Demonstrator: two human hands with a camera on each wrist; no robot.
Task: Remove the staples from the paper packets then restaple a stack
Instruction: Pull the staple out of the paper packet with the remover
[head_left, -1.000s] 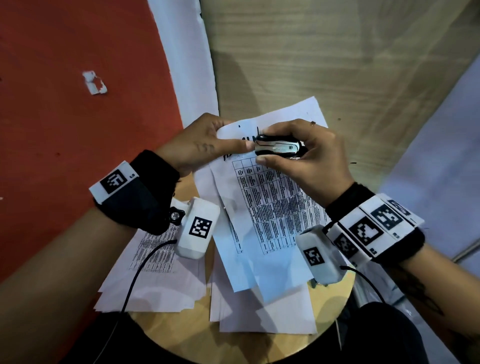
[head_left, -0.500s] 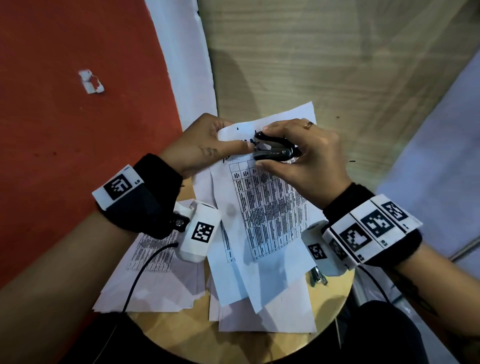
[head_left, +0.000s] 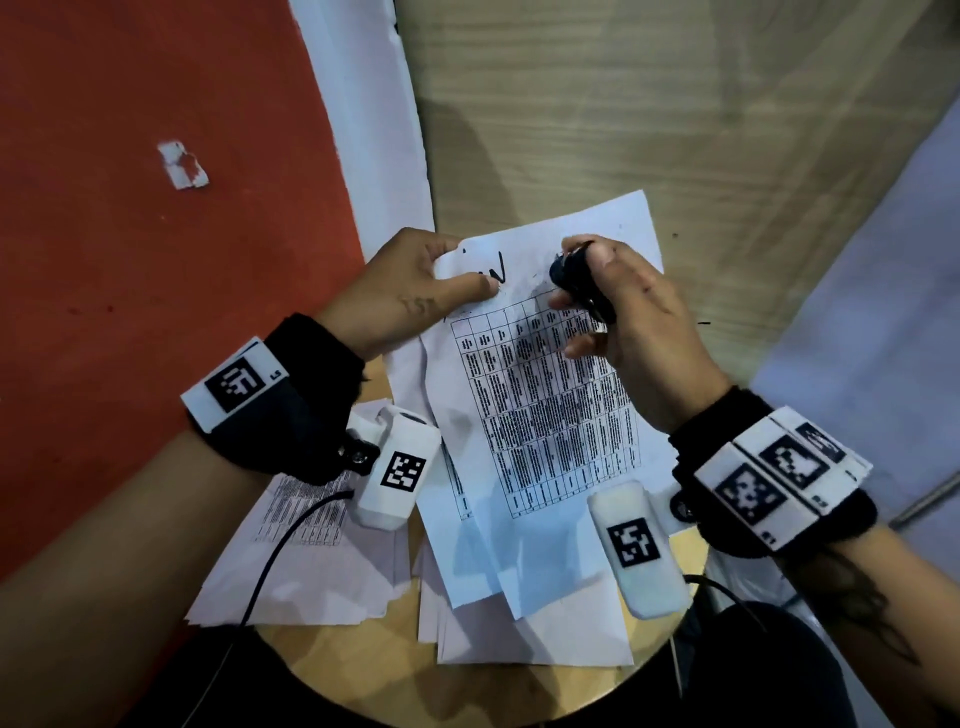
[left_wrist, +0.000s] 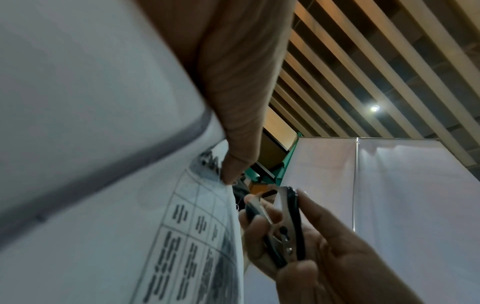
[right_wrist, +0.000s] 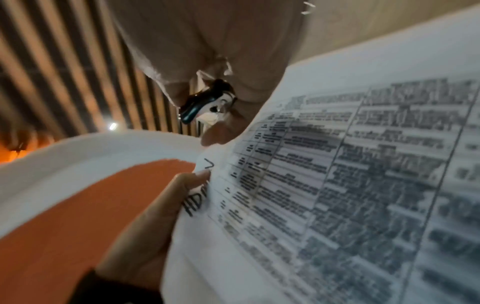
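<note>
Two hands: both working at the top edge of the paper packet (head_left: 540, 415)
Left hand (head_left: 410, 291): pinching the packet's top corner, thumb lying on the printed side, fingers curling behind
Right hand (head_left: 628, 312): gripping the staple remover (head_left: 574, 278), fingers and thumb curling round it
Staple remover: sitting upright between thumb and fingertips, just beside the left thumb tip, jaws standing apart in the left wrist view
Loose sheets (head_left: 306, 561): lying under both wrists on the round stool (head_left: 363, 670)

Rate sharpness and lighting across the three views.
Head view: dim, mostly sharp, right hand slightly smeared. Left wrist view: paper packet blurred up close, staple remover fairly clear, ceiling lamp flares. Right wrist view: printed table soft, motion-blurred.
</note>
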